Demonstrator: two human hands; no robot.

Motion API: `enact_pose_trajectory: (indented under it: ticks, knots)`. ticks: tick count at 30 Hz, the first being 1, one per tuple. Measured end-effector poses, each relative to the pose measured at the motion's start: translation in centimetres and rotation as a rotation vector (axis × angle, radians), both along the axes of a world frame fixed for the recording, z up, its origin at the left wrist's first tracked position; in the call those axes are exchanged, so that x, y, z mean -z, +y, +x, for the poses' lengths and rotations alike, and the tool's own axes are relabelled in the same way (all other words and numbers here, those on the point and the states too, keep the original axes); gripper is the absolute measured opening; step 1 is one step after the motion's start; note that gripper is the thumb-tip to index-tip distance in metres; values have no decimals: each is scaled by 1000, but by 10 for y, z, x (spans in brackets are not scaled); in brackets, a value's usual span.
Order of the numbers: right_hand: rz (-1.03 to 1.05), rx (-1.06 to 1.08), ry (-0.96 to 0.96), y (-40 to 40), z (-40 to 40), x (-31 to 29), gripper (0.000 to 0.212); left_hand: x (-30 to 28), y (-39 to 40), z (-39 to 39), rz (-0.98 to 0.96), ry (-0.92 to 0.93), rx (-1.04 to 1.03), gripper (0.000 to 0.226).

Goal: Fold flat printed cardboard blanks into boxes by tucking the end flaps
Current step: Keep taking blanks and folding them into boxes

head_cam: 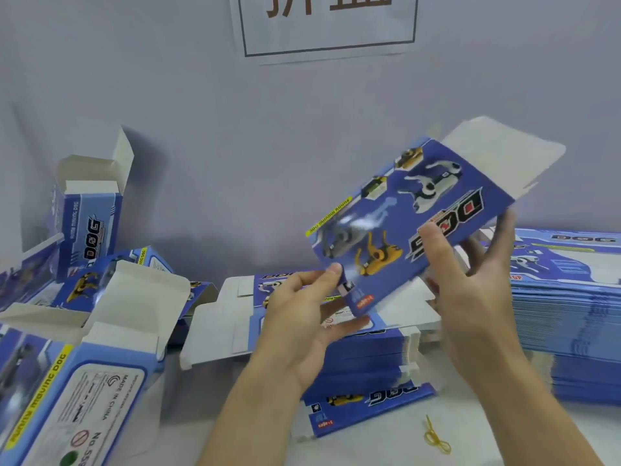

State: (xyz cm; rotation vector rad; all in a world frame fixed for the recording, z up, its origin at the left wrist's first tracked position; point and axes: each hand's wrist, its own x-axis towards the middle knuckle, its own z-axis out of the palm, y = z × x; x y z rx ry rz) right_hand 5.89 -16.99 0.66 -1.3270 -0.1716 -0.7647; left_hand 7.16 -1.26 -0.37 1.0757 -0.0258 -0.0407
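At lower centre and right of the frame lay the stacks of flat blanks (571, 317); at left, the folded boxes (87, 210) stood with flaps open. Above the middle stack you held one blank (403, 216) — still flat, tilted, white end flap toward the upper right. Your right hand (470, 287) gripped its lower edge, thumb on the print; your left hand (302, 307) pinched its lower corner. By my judgement you were just starting this one — next, squeeze it open into a tube.

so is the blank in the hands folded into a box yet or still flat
Still flat. The blank shows one flat printed face, its white end flap spread untucked; left hand and right hand pinch its lower edge.
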Motion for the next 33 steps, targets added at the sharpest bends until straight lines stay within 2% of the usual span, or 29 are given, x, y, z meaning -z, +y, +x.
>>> enact_pose_trajectory:
  ticks: [3,5,7,10,13,15,17,21,24,26,29,30,31,33]
  knots:
    - [104,44,23,-6,5,3,79,-2,5,-1,220,-7,-45,27]
    - [88,8,35,-11,6,4,75,-6,13,1,359,-47,-246,31]
    - [21,-114,60,-15,6,4,79,-10,24,2,420,-162,-405,33]
    - [-130,-438,99,-17,5,6,79,-14,40,1,371,-273,-256,65]
    - [-272,-691,185,-17,3,7,81,-14,43,-1,357,-322,-63,78]
    - [-371,-761,233,-17,1,10,76,-11,40,-2,433,-369,-84,86]
    - [-391,-727,231,-12,1,11,67,-8,36,-1,441,-440,-88,78]
    - [-352,-360,63,1,3,7,71,-9,28,-4,406,-591,-50,49]
    - [-399,-244,-9,7,-1,7,56,-10,25,-5,333,-615,-44,43]
    - [-387,-286,3,7,-3,10,43,-10,24,-6,340,-594,-70,37]
    - [-331,-387,133,16,4,1,22,-9,21,-10,321,-551,-93,36]
    - [-285,-401,165,17,6,-4,21,-10,20,-11,306,-532,-121,40]
    - [-232,-413,176,18,7,-6,32,-10,19,-11,299,-513,-166,45]
    - [-183,-431,178,22,2,-6,39,-13,16,-11,314,-494,-269,50]
